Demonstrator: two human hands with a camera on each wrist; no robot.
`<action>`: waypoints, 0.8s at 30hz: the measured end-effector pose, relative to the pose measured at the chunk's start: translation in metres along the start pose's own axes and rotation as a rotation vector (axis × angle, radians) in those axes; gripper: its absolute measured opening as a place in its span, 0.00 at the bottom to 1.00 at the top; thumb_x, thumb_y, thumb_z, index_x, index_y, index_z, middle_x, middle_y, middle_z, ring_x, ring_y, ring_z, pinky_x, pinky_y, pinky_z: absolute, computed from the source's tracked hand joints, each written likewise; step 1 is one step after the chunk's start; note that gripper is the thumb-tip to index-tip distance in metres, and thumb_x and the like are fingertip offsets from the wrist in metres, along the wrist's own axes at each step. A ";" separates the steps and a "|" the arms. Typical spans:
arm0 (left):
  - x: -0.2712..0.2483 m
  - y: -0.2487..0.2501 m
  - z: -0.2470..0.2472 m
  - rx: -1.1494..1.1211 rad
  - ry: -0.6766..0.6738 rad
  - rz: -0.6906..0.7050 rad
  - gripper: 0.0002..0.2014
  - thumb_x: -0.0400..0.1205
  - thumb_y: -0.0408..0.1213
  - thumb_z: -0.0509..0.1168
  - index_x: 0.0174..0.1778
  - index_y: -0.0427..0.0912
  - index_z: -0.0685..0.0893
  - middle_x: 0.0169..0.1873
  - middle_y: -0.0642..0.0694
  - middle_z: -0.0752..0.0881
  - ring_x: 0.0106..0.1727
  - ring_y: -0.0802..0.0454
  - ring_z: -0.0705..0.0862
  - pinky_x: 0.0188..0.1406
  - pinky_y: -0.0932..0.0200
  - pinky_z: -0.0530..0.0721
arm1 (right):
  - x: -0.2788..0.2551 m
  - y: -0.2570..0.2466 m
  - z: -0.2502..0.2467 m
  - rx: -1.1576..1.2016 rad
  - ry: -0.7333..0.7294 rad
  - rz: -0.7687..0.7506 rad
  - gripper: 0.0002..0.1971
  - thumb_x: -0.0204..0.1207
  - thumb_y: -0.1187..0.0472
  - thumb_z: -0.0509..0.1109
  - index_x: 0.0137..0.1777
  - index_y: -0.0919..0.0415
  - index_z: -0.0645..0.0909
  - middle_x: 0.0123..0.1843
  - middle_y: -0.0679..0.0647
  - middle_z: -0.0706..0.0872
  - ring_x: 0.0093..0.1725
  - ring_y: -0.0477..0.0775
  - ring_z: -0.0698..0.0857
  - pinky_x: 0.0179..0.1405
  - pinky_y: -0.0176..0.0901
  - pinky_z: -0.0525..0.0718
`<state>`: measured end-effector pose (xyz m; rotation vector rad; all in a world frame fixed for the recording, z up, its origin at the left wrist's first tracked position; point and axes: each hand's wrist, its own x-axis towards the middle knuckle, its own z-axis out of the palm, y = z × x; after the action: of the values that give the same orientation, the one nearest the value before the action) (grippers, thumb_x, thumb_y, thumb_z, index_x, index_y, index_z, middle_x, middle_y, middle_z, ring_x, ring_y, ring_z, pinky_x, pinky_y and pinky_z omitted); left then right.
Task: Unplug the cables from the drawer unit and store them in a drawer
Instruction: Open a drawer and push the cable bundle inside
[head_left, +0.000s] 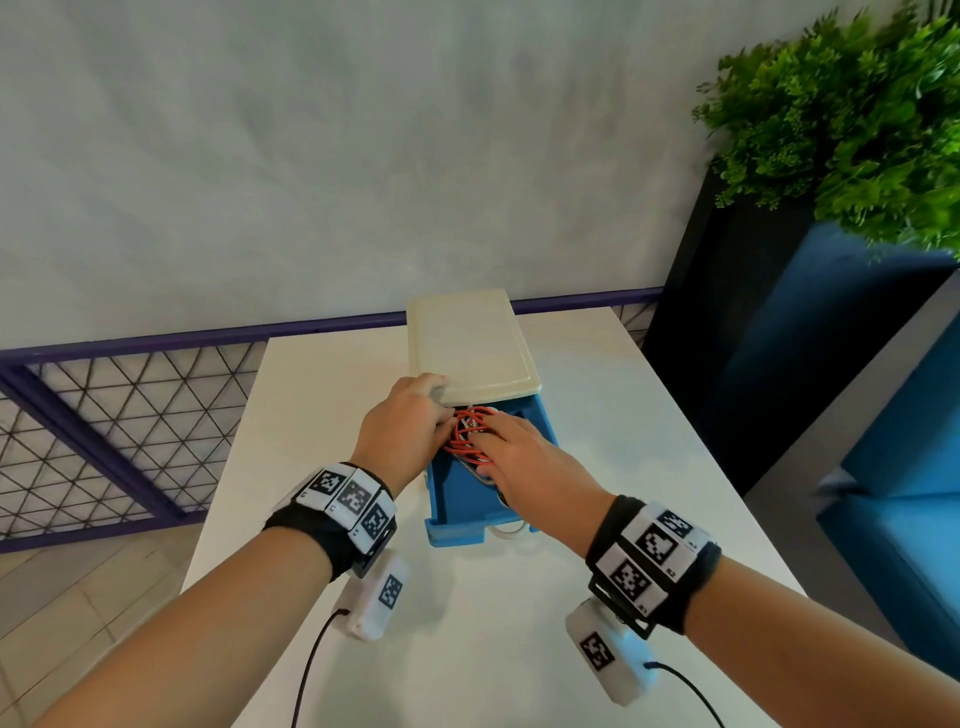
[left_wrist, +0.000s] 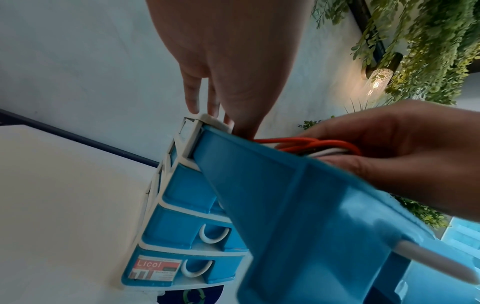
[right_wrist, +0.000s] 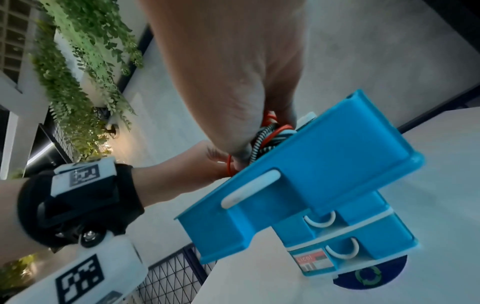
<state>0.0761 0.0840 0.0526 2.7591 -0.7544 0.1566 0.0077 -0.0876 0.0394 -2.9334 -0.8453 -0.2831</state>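
A drawer unit with a cream top (head_left: 470, 343) stands on the white table (head_left: 519, 649). Its blue top drawer (head_left: 457, 514) is pulled far out toward me. A bundle of red, white and braided cables (head_left: 470, 423) lies inside it. My left hand (head_left: 405, 421) rests with straight fingers on the front left corner of the cream top, and its lower fingers touch the red loops. My right hand (head_left: 530, 462) reaches into the drawer and grips the cables (left_wrist: 311, 144) between thumb and fingers (left_wrist: 402, 148). The right wrist view shows the braided cable (right_wrist: 270, 131) under that hand.
Lower drawers (left_wrist: 214, 234) with white loop handles are closed. A purple mesh railing (head_left: 104, 441) runs along the left and back. A dark planter with a green plant (head_left: 841, 119) and a blue seat (head_left: 909, 519) stand to the right.
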 end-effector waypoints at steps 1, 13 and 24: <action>0.001 -0.001 -0.001 0.007 -0.012 0.005 0.13 0.84 0.46 0.61 0.51 0.50 0.91 0.72 0.52 0.75 0.70 0.50 0.70 0.51 0.53 0.82 | 0.004 0.001 0.004 0.020 -0.018 0.028 0.11 0.74 0.68 0.70 0.56 0.67 0.86 0.58 0.62 0.86 0.67 0.66 0.80 0.66 0.56 0.77; 0.004 -0.011 -0.019 -0.126 -0.276 0.049 0.16 0.86 0.37 0.57 0.42 0.33 0.86 0.81 0.41 0.64 0.82 0.48 0.63 0.77 0.57 0.64 | 0.023 0.002 0.009 0.091 -0.105 0.194 0.14 0.77 0.64 0.68 0.62 0.62 0.80 0.61 0.57 0.82 0.70 0.57 0.73 0.69 0.50 0.78; 0.012 -0.008 -0.025 -0.104 -0.140 -0.008 0.33 0.79 0.18 0.54 0.78 0.52 0.70 0.68 0.46 0.79 0.66 0.43 0.80 0.61 0.47 0.80 | 0.023 -0.021 -0.009 -0.101 -0.231 0.388 0.18 0.80 0.69 0.64 0.69 0.67 0.75 0.70 0.64 0.76 0.78 0.63 0.65 0.71 0.59 0.76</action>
<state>0.0901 0.0919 0.0772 2.6945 -0.7634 -0.0762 0.0146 -0.0587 0.0529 -3.1801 -0.2686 0.0421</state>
